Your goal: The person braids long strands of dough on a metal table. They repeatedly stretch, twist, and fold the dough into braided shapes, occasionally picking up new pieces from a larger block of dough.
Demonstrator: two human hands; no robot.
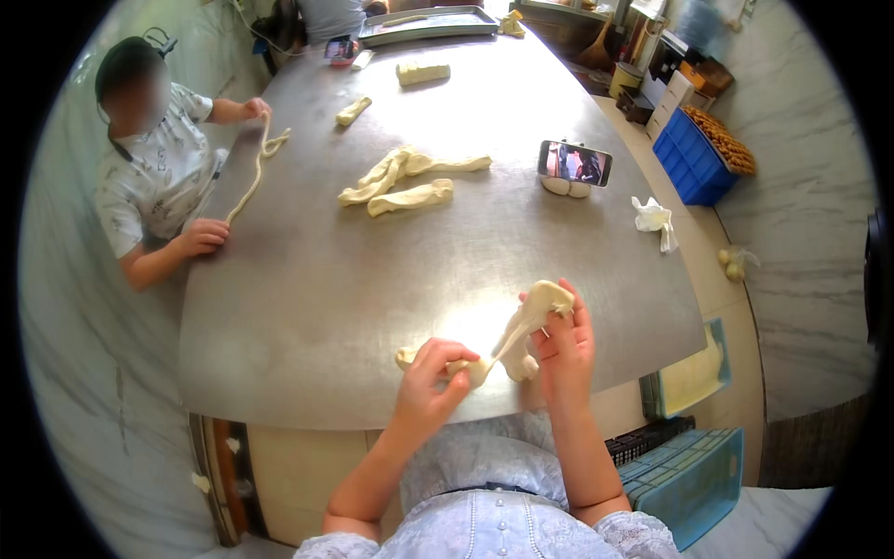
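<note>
A stretched piece of pale dough (pixel 532 311) hangs between my two hands over the near edge of a metal worktable (pixel 293 314). My right hand (pixel 567 349) grips its thick, raised upper part. Lower and to the left, my left hand (pixel 436 377) closes around a lump of dough (pixel 477 369), and a thin drawn-out strand joins it to the raised part. A rounded dough end (pixel 405 358) shows beyond my left fingers. Farther up the table lie a branched heap of dough (pixel 398 168) and a separate dough strip (pixel 412 198).
At the left, a co-worker (pixel 160 161) holds a long dough rope (pixel 251 185) at the table's edge. A phone (pixel 575 163) leans on a stand at the right, near a crumpled tissue (pixel 654 218). Beyond are a dough block (pixel 423 73) and a metal tray (pixel 429 26). Blue crates (pixel 688 482) stand on the floor.
</note>
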